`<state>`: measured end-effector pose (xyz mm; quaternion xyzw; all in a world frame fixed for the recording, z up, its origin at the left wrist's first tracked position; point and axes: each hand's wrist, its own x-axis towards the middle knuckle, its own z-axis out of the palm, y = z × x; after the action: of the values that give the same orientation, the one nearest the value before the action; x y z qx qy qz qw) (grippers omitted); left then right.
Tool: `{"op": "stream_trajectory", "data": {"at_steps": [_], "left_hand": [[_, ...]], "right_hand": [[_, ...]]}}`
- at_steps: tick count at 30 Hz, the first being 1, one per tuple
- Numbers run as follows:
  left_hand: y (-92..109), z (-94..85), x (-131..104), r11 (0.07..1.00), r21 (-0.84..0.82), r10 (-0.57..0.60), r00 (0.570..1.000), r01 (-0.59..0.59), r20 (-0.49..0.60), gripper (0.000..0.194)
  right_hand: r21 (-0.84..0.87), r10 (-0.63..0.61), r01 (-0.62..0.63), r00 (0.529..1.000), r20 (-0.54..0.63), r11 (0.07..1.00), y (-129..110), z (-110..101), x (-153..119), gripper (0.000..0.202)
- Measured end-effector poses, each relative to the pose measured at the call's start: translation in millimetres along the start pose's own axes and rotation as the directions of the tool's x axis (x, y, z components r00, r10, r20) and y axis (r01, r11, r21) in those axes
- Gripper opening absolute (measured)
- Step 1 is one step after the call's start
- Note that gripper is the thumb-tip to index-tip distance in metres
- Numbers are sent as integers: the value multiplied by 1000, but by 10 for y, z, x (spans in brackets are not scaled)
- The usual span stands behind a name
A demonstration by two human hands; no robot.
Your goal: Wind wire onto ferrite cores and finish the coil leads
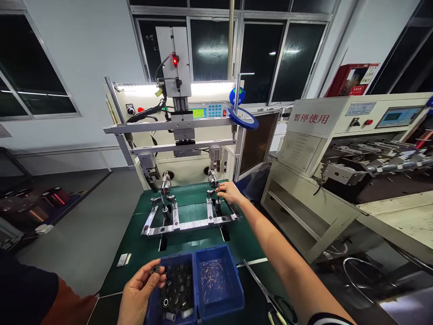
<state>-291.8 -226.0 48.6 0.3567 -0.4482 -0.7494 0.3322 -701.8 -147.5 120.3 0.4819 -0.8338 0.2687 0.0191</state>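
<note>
Left hand (138, 291) pinching part (155, 269), right (231, 192) near spindle (213, 177)

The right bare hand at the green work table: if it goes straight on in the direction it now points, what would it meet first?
Probably the silvery, cylindrical metal spindle, just ahead of the right hand; depth is unclear, so the two may be touching.

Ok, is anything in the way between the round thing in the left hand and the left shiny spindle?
Yes: the silver metal frame lies between the left hand, which holds the ridged round part, and the left spindle. The frame's front bar looks low, so passing over it seems possible.
</note>
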Motion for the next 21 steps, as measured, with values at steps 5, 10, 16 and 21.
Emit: {"op": "stream_trajectory", "data": {"at_steps": [5,10,16,21], "left_hand": [[11,71,-53,997,9,73,997,-73,-12,49],[-2,55,-64,995,-9,104,994,-104,24,47],[24,59,-78,991,-17,131,991,-131,21,46],[27,113,-121,986,0,165,985,-165,40,41]], "right_hand": [[-36,32,-33,999,-13,999,32,36,-9,25],[-73,52,-54,998,-24,996,5,77,-66,25],[-105,72,-83,992,-103,991,-24,139,-103,23],[-96,96,-125,960,-263,988,32,335,-147,21]]}}
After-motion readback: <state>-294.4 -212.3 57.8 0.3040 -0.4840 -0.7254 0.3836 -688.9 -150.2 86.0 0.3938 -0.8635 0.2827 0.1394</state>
